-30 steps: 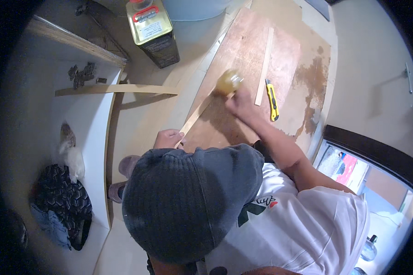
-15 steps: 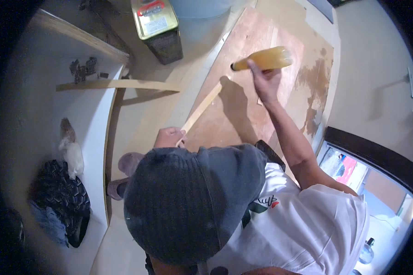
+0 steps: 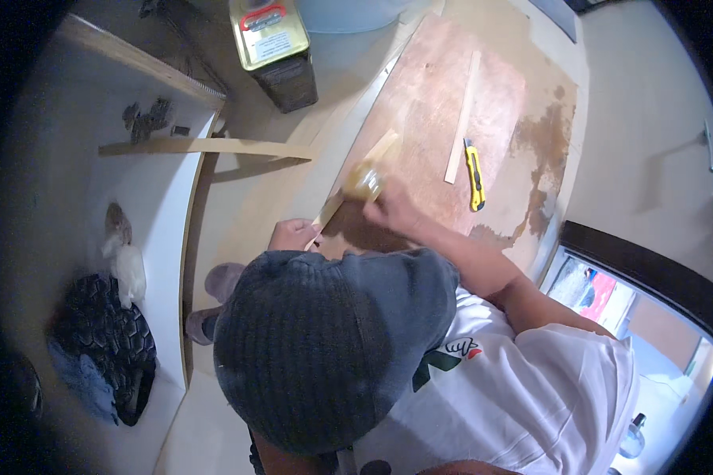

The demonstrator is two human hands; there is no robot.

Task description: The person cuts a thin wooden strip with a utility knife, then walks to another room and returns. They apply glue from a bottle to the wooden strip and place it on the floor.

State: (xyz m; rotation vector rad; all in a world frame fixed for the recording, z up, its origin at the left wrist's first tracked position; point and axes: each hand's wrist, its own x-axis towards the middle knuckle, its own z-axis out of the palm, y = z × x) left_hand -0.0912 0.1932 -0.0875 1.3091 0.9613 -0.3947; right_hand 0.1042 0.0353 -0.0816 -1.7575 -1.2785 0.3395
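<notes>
My left hand [image 3: 295, 235] pinches the near end of a thin pale wooden strip [image 3: 383, 148], which slants away over a reddish plywood board [image 3: 428, 79]. My right hand [image 3: 392, 210] grips a plastic squeeze bottle [image 3: 364, 181] of yellowish liquid, blurred by motion, above the strip's middle. Whether its tip touches the strip is hidden. To the right, a second pale strip [image 3: 463, 119] lies on the board. Beside that strip rests a yellow utility knife [image 3: 474, 176].
A metal can [image 3: 269, 36] stands on a dark box-like base at the far left. Another strip [image 3: 206, 146] reaches out from a white panel [image 3: 162, 229] on the left. A white cabinet [image 3: 650, 103] and a dark-framed opening [image 3: 634, 269] are at the right.
My right hand has brought the bottle left and nearer, from above the board's right side to over the held strip. The utility knife and second strip now show fully. My left hand stays put.
</notes>
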